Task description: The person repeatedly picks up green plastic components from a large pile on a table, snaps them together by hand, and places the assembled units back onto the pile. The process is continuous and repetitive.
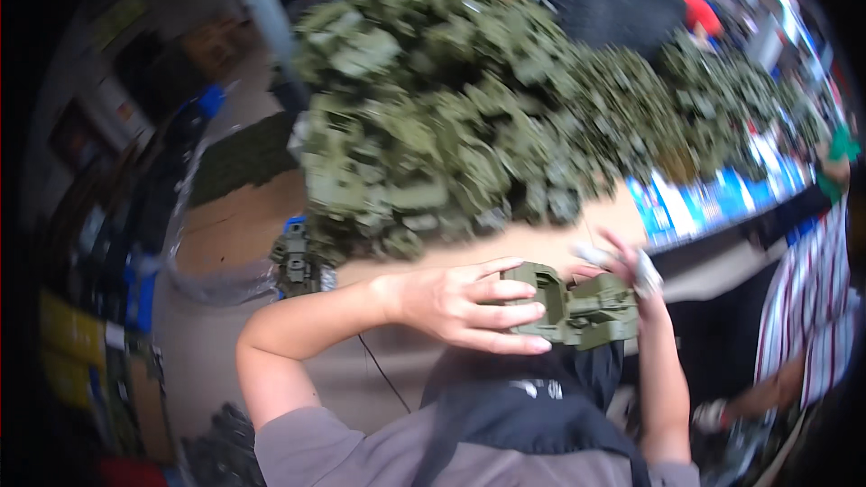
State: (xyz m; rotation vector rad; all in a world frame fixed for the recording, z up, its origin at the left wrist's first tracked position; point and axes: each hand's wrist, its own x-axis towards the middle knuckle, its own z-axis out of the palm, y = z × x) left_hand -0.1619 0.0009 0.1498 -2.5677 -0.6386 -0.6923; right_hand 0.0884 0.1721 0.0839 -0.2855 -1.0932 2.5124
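My left hand (460,305) is closed over the left end of an olive-green moulded plastic part (539,284), held above my lap in front of the table edge. The part has an open, frame-like hollow beside my fingertips and a bulkier, jointed section (603,311) to the right. At that right end is my right hand (631,271), blurred by motion, with white coverings on some fingers. Its fingers reach toward the far side of the part; whether they grip it cannot be made out.
A large heap of similar olive-green parts (433,126) covers the tabletop (433,263). More green pieces (298,257) sit at its left edge. Blue-and-white packaging (704,203) lies to the right. Near it stands a person in a striped garment (803,307). Others are behind the heap.
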